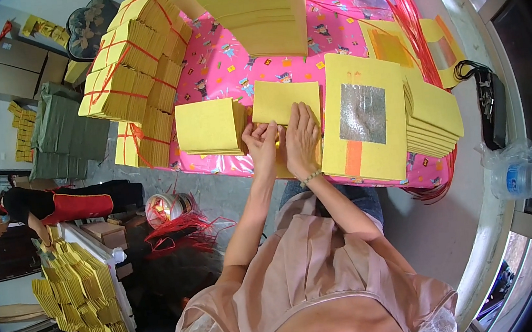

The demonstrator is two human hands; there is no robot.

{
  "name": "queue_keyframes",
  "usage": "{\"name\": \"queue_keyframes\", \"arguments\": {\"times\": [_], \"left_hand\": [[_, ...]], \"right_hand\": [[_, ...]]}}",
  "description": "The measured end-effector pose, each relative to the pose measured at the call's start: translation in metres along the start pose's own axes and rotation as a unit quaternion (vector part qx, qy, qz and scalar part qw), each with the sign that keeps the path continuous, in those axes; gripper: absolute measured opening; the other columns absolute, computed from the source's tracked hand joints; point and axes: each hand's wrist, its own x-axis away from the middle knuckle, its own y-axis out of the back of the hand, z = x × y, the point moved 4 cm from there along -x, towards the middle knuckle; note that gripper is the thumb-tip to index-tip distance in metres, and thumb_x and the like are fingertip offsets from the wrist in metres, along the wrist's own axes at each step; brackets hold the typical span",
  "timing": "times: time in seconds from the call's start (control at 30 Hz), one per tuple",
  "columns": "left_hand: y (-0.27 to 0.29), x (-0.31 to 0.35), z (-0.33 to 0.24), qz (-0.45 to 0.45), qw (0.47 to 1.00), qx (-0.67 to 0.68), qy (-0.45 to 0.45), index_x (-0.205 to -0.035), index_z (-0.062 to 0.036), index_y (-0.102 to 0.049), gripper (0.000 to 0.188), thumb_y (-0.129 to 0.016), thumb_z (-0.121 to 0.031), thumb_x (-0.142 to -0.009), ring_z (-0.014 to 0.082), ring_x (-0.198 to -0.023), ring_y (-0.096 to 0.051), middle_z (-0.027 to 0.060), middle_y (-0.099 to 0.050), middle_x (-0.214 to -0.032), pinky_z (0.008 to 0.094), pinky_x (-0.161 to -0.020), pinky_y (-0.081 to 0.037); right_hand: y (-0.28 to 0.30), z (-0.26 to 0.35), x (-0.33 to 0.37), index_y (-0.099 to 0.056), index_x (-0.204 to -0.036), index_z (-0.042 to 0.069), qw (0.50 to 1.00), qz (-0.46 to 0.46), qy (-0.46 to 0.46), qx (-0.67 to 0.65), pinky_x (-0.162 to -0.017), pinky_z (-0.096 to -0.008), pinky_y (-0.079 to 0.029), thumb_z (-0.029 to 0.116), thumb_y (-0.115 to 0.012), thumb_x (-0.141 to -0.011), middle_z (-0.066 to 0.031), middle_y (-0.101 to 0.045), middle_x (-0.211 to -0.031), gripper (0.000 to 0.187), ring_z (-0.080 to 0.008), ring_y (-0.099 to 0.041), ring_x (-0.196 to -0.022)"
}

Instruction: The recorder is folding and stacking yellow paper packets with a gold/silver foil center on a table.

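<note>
A yellow paper sheet [285, 94], seemingly folded, lies in front of me at the near edge of the table. My left hand [262, 144] is closed, with its fingertips pinched at the sheet's near left side. Stretched flat over the right part of the same paper is my right hand [302, 137], a beaded bracelet on its wrist. Just left of my left hand sits a stack of folded yellow paper [209, 128]. To the right lies a larger yellow sheet [334, 120] bearing a silver square [363, 114] and an orange strip.
Bundles tied with red string [120, 71] are piled at the left on the pink patterned tablecloth [216, 61]. A tall yellow stack [257, 18] stands behind, red strands [407, 15] at the right. A co-worker [75, 202] stands at another table with yellow bundles [81, 289].
</note>
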Motion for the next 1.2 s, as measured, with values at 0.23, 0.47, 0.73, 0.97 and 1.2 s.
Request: {"name": "queue_keyframes", "arguments": {"times": [0.23,0.47,0.73,0.97,1.2], "left_hand": [[-0.018,-0.017,-0.010,0.024,0.997,0.013,-0.076,-0.114,-0.0013,-0.049,0.025,-0.063,-0.007,-0.093,0.0065,-0.082,-0.055,0.0025,-0.060,-0.094,0.0227,-0.071,-0.049],[-0.010,0.021,-0.064,0.033,0.978,0.028,-0.202,-0.115,-0.0008,-0.050,0.022,-0.058,0.001,-0.094,0.0121,-0.097,-0.061,0.0078,-0.063,-0.105,0.0269,-0.084,-0.052],[0.052,0.042,-0.095,0.009,0.978,0.093,-0.188,-0.114,-0.0037,-0.050,0.022,-0.059,-0.001,-0.094,0.0120,-0.092,-0.062,0.0064,-0.064,-0.105,0.0302,-0.080,-0.056],[0.096,0.034,-0.099,-0.017,0.980,0.118,-0.162,-0.126,-0.0023,-0.047,0.035,-0.060,-0.002,-0.093,0.0117,-0.090,-0.063,0.0058,-0.063,-0.107,0.0245,-0.074,-0.053],[0.140,-0.004,-0.128,-0.039,0.987,-0.038,-0.150,-0.122,0.0033,-0.054,0.036,-0.066,-0.011,-0.092,0.0117,-0.084,-0.064,0.0081,-0.067,-0.101,0.0249,-0.070,-0.052]], "right_hand": [[0.010,0.009,0.000,-0.029,-0.143,-0.006,1.000,0.003,0.010,-0.012,-0.114,-0.0475,-0.023,0.018,-0.055,-0.092,-0.0204,-0.032,-0.147,0.063,-0.0374,-0.026,-0.140],[0.046,0.025,0.007,-0.013,-0.148,-0.010,0.980,-0.082,0.065,-0.169,-0.115,-0.0547,-0.017,0.025,-0.053,-0.096,-0.0308,-0.015,-0.151,0.074,-0.0474,-0.015,-0.142],[0.047,0.041,0.012,-0.006,-0.149,-0.009,0.922,-0.035,0.038,-0.385,-0.113,-0.0477,-0.023,0.019,-0.052,-0.098,-0.0289,-0.018,-0.150,0.074,-0.0400,-0.024,-0.140],[0.031,0.064,0.007,-0.041,-0.130,-0.004,0.821,0.050,-0.012,-0.569,-0.089,-0.0305,-0.048,0.010,-0.060,-0.095,-0.0150,-0.060,-0.118,0.042,-0.0194,-0.059,-0.108],[0.007,0.095,-0.018,-0.045,-0.118,0.000,0.821,0.102,0.027,-0.561,-0.073,-0.0279,-0.051,0.007,-0.065,-0.091,-0.0111,-0.064,-0.101,0.035,-0.0151,-0.064,-0.088]]}}
